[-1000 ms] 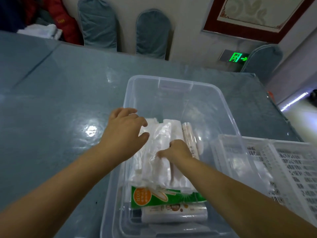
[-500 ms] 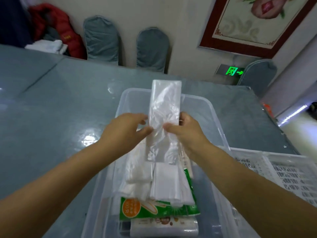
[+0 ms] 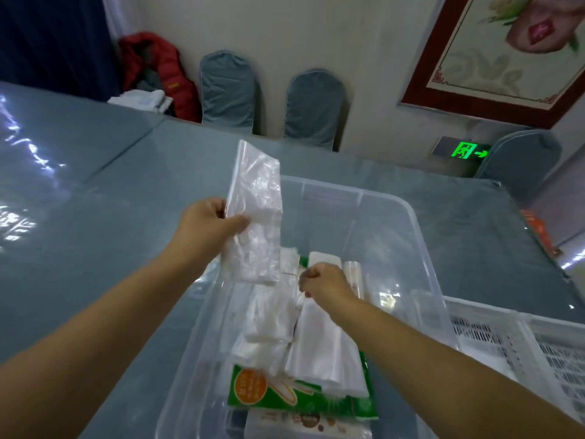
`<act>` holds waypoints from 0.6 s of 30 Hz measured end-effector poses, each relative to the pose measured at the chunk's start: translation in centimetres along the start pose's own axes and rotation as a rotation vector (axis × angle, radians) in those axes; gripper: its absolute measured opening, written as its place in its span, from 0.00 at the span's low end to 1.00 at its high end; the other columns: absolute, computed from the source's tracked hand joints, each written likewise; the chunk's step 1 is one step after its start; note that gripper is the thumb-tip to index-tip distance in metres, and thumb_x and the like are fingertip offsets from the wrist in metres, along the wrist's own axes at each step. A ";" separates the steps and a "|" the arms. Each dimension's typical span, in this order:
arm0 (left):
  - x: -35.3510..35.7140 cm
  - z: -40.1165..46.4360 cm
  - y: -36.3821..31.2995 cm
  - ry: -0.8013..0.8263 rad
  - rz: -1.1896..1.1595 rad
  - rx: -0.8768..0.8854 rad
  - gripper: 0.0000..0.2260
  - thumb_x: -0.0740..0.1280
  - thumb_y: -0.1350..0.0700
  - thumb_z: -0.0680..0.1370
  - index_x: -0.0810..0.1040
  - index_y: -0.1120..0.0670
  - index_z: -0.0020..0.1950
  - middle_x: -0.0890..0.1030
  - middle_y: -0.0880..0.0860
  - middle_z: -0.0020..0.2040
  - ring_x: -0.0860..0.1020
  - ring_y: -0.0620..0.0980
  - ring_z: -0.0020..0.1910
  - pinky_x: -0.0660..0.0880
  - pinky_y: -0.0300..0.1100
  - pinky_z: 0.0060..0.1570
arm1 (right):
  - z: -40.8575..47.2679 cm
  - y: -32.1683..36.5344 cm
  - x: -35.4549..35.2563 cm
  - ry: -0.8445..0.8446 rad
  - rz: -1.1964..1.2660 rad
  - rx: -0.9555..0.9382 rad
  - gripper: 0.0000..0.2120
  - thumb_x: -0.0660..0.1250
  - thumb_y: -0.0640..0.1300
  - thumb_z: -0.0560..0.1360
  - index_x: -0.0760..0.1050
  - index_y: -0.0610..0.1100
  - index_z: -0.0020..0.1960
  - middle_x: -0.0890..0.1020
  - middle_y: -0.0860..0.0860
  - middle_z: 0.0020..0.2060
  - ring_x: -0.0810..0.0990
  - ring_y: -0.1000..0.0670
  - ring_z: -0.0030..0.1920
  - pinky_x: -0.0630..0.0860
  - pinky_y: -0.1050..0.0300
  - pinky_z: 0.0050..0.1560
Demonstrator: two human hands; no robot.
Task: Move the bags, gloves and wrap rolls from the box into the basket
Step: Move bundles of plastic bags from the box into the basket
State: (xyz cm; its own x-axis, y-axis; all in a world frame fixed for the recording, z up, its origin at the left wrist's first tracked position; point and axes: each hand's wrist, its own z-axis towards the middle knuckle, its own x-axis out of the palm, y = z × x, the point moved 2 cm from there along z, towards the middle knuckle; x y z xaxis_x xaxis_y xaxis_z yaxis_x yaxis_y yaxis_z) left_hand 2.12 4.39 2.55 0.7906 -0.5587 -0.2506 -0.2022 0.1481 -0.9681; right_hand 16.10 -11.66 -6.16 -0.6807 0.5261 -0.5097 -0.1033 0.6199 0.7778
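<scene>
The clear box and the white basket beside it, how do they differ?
The clear box has smooth see-through walls; the white basket has opaque slotted walls. The box holds folded bags, a green packet and a roll; I can see nothing in the part of the basket that shows. The box shows almost whole, the basket is cut by the frame's right edge. Both are plastic, open-topped, and stand on the grey table.

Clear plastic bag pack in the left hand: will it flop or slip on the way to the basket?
The clear plastic bag pack stands upright above the left hand, so probably fairly stiff. It looks thin, likely light. Its glossy film may slip.
</scene>
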 end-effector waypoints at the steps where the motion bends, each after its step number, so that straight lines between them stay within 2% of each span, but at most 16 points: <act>1: -0.4 -0.1 0.3 -0.011 -0.026 -0.013 0.07 0.71 0.63 0.69 0.78 0.54 0.32 0.79 0.48 0.25 0.76 0.43 0.23 0.71 0.34 0.24 | 0.2 -0.9 0.9 0.017 -0.102 0.021 0.04 0.67 0.41 0.71 0.75 0.46 0.38 0.81 0.47 0.39 0.79 0.46 0.42 0.75 0.55 0.43; 4: -1.2 -0.3 1.0 -0.036 -0.088 -0.037 0.07 0.71 0.64 0.69 0.79 0.55 0.33 0.80 0.48 0.25 0.77 0.43 0.24 0.72 0.33 0.24 | 0.3 -1.6 3.1 -0.010 -0.411 0.071 0.09 0.64 0.53 0.72 0.74 0.48 0.39 0.80 0.50 0.39 0.78 0.47 0.41 0.69 0.56 0.41; 8: -1.6 -0.4 1.8 -0.048 -0.094 -0.045 0.07 0.71 0.63 0.69 0.78 0.55 0.33 0.80 0.46 0.24 0.77 0.41 0.24 0.71 0.31 0.23 | 0.3 -0.9 4.7 -0.045 -0.576 0.121 0.18 0.62 0.63 0.68 0.73 0.47 0.42 0.80 0.49 0.43 0.77 0.44 0.48 0.67 0.52 0.51; 12: -1.6 -0.2 2.4 -0.034 -0.112 -0.064 0.06 0.71 0.63 0.69 0.78 0.55 0.34 0.81 0.45 0.25 0.78 0.41 0.24 0.71 0.31 0.23 | 0.1 -0.4 4.8 -0.002 -0.498 0.180 0.18 0.67 0.60 0.67 0.76 0.46 0.46 0.81 0.48 0.45 0.78 0.44 0.49 0.70 0.53 0.51; 14: -1.6 -0.1 2.4 -0.025 -0.102 -0.059 0.07 0.71 0.63 0.69 0.78 0.54 0.33 0.81 0.45 0.25 0.78 0.40 0.24 0.71 0.31 0.23 | -0.3 0.1 4.6 0.043 -0.356 0.191 0.16 0.69 0.56 0.68 0.77 0.44 0.45 0.82 0.48 0.43 0.80 0.44 0.45 0.73 0.55 0.48; 16: -1.7 0.0 2.4 -0.012 -0.080 -0.055 0.06 0.71 0.62 0.69 0.78 0.53 0.34 0.81 0.44 0.26 0.79 0.40 0.25 0.71 0.31 0.23 | -1.1 0.2 4.4 0.063 -0.216 0.185 0.13 0.71 0.54 0.67 0.77 0.44 0.42 0.82 0.48 0.41 0.80 0.45 0.44 0.76 0.52 0.50; 18: -1.6 0.2 2.6 -0.004 -0.052 -0.060 0.04 0.72 0.61 0.69 0.79 0.54 0.37 0.82 0.46 0.28 0.80 0.42 0.27 0.72 0.31 0.24 | -2.3 -0.6 4.6 0.065 -0.204 0.182 0.12 0.71 0.55 0.66 0.77 0.47 0.40 0.82 0.49 0.41 0.80 0.45 0.45 0.77 0.49 0.51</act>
State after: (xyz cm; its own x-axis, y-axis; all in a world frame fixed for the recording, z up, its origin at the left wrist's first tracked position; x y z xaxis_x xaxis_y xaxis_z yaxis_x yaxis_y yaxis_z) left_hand 0.41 5.85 0.44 0.8032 -0.5610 -0.2005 -0.1952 0.0702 -0.9782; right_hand 11.31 -10.95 -8.11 -0.7053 0.3451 -0.6193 -0.1146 0.8066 0.5799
